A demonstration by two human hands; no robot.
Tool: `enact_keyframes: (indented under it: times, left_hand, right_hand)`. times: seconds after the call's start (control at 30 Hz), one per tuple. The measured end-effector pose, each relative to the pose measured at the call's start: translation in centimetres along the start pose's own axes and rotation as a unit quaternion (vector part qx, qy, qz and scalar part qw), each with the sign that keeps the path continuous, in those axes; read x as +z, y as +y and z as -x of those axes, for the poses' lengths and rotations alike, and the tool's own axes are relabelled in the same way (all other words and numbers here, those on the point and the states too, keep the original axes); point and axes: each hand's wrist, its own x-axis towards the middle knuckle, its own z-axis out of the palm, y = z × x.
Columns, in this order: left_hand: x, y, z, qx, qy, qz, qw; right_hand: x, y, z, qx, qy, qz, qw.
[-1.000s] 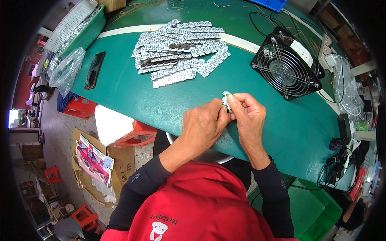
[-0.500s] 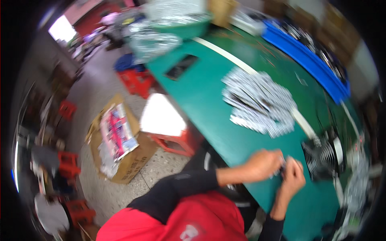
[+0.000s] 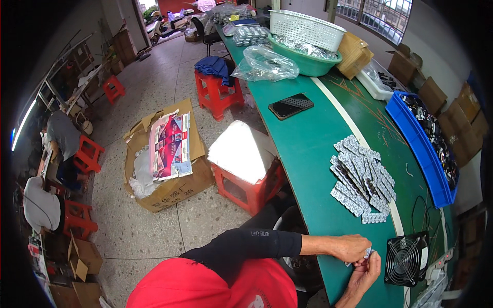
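At the near part of the green table (image 3: 303, 149), my hands meet fingertip to fingertip. My left hand (image 3: 352, 248), knuckles up, is closed on a small silver segmented piece (image 3: 367, 253). From below, my right hand (image 3: 366, 272) pinches the same piece, which the fingers mostly cover. Just beyond them lies a fanned pile of silver segmented strips (image 3: 354, 195), a few showing dark brown parts. A black fan with a round wire guard (image 3: 404, 261) stands to the right of my right hand.
A blue tray (image 3: 418, 149) of metal parts lies along the right. Farther off are a phone (image 3: 291, 106), plastic bag (image 3: 267, 64) and green basin (image 3: 303, 64). Left of the table stand red stools (image 3: 246, 192) and an open carton (image 3: 179, 192). Another person (image 3: 61, 138) sits far left.
My view has turned, so the table and strips appear lower and farther right, and the blur has gone. My hands stay together around the small piece.
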Motion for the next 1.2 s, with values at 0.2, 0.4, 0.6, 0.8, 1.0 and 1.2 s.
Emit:
enact_keyframes:
  times: [0.2, 0.4, 0.6, 0.8, 1.0, 1.2]
  left_hand:
    - [-0.2, 0.0, 0.0, -0.022, -0.037, -0.016, 0.999]
    - [0.1, 0.3, 0.8, -0.094, -0.058, 0.046, 0.993]
    - [0.8, -1.3, 0.4, -0.126, -0.089, 0.183, 0.971]
    - [0.3, -2.0, 1.8, -0.003, 0.063, 0.046, 0.997]
    - [0.8, -0.4, 1.0, -0.023, 0.035, -0.138, 0.99]
    - [2.0, -0.4, 1.8, 0.013, 0.11, -0.261, 0.959]
  right_hand:
    - [0.4, 0.0, 0.3, -0.001, 0.012, 0.038, 0.999]
    - [0.3, 0.4, 1.1, 0.023, 0.012, 0.061, 0.998]
    - [-1.2, 0.7, 0.5, -0.097, 0.026, 0.28, 0.955]
    - [0.9, 0.1, -0.6, 0.105, -0.046, 0.041, 0.993]
    - [-0.3, 0.6, -0.4, 0.101, -0.018, -0.008, 0.995]
    - [0.1, 1.4, 0.3, 0.023, 0.003, 0.071, 0.997]
